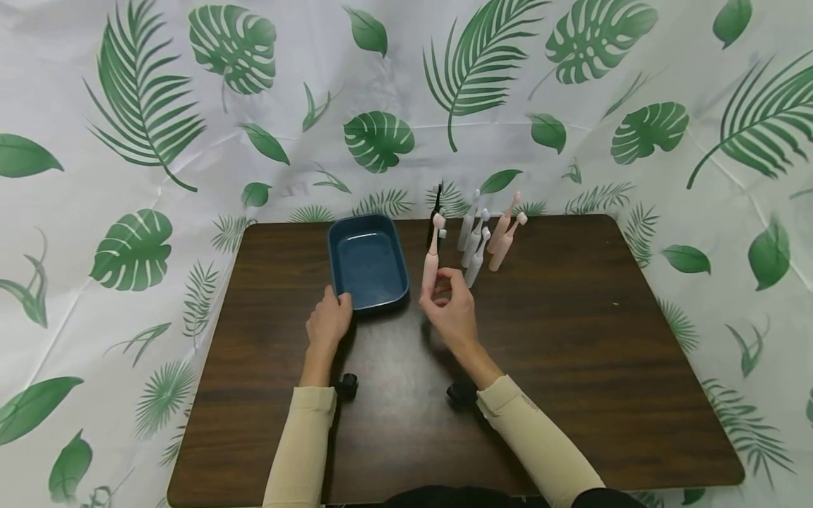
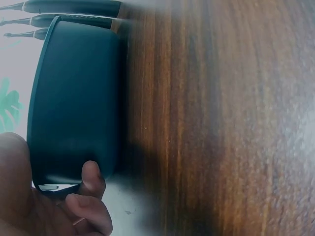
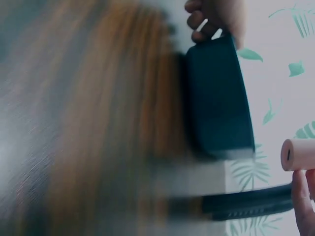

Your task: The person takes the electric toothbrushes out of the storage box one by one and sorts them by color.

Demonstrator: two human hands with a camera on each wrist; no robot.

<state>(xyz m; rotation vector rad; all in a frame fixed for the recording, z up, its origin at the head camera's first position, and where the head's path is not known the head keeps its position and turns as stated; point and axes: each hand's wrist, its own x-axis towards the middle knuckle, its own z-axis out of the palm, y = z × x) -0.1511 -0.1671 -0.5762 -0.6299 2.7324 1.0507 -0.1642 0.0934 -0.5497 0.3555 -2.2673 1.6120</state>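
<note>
My left hand [image 1: 329, 321] grips the near left corner of a deep blue rectangular dish [image 1: 368, 261], thumb at the rim and fingers against the outer wall. Between the thumb and fingers of my right hand [image 1: 454, 307] is a light pink electric toothbrush [image 1: 430, 271], held upright by its handle with the head up. It is just right of the dish; in the right wrist view its handle end [image 3: 289, 155] is clear of the table. Behind it stand dark toothbrushes [image 1: 435, 208], partly hidden in the head view; the left wrist view shows several dark handles [image 2: 74, 20] beyond the dish.
Right of the held toothbrush, several pale grey toothbrushes [image 1: 473, 243] and two pink toothbrushes [image 1: 502, 250] stand upright near the back of the dark wooden table [image 1: 571, 353]. A leaf-print cloth [image 1: 305, 63] hangs behind. Small black objects [image 1: 347, 386] show beside both wrists.
</note>
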